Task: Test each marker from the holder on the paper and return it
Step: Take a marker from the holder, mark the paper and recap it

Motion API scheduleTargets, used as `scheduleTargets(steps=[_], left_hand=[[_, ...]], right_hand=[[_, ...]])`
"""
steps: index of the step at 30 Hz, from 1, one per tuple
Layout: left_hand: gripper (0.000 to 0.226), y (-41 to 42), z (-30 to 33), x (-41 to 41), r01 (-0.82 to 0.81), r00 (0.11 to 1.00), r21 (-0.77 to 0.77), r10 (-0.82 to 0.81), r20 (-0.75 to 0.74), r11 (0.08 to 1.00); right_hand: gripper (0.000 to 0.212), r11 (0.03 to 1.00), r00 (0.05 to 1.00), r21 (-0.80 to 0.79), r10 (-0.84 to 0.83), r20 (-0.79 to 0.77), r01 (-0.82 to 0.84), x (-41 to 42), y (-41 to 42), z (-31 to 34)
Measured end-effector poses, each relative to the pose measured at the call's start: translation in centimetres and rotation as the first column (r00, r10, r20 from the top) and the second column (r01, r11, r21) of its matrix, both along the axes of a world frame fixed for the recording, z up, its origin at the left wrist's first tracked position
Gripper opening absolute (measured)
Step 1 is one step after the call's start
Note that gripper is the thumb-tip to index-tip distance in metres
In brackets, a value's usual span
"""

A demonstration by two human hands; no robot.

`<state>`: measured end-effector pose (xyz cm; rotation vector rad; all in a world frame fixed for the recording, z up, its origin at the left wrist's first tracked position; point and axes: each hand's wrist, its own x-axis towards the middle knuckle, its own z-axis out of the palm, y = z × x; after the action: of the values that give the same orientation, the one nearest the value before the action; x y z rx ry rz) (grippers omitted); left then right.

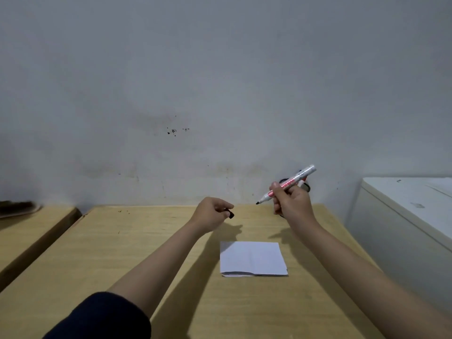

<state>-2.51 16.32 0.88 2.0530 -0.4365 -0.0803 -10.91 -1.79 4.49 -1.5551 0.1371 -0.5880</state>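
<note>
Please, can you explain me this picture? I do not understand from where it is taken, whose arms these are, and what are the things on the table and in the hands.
There is no machine here. A person wears a wide-angle camera on the head, so this single picture looks forward and down at that person's own two bare arms.

The right hand holds a white marker with red print. Its cap is off and the dark tip points down and to the left, in the air, not touching anything. The left hand pinches a small dark cap, most likely the marker's.

On the wooden table lies a folded white paper, blank as far as one can see. Behind the right hand a dark holder is mostly hidden. To the right stands a white cabinet; behind is a grey wall.
</note>
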Motion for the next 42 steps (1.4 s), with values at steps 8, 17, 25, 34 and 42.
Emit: scheduleTargets(steps=[8, 17, 25, 34, 42], left_hand=[[0.012, -1.5, -4.2, 2.6, 0.019, 0.998, 0.338, -0.035, 0.043, 0.941], [0.03, 1.2, -5.1, 0.7, -0.027, 0.999, 0.162, 0.03, -0.015, 0.986], [0.012, 4.5, -5.9, -5.2, 0.031, 0.988, 0.131, -0.05, 0.144, 0.991], [0.03, 5.1, -8.3, -4.9, 0.05, 0.914, 0.311, -0.169, 0.369, 0.949], [0.035, 5.1, -8.3, -4.9, 0.023, 0.885, 0.339, -0.177, 0.431, 0.941]], right_hand=[[0.019, 1.0, 0.998, -0.019, 0.018, -0.058, -0.019, 0.9, -0.1, -3.3], [0.022, 0.99, 0.989, 0.073, 0.129, -0.073, -0.124, 1.9, 1.5, -5.6], [0.027, 0.986, 0.981, 0.157, 0.092, -0.173, -0.065, 3.1, 5.6, -6.8], [0.034, 0.996, 0.97, -0.021, 0.084, -0.227, -0.091, 3.3, 6.5, -10.2], [0.033, 0.98, 0.979, -0.178, 0.055, -0.194, -0.091, 3.7, 6.2, -11.5]])
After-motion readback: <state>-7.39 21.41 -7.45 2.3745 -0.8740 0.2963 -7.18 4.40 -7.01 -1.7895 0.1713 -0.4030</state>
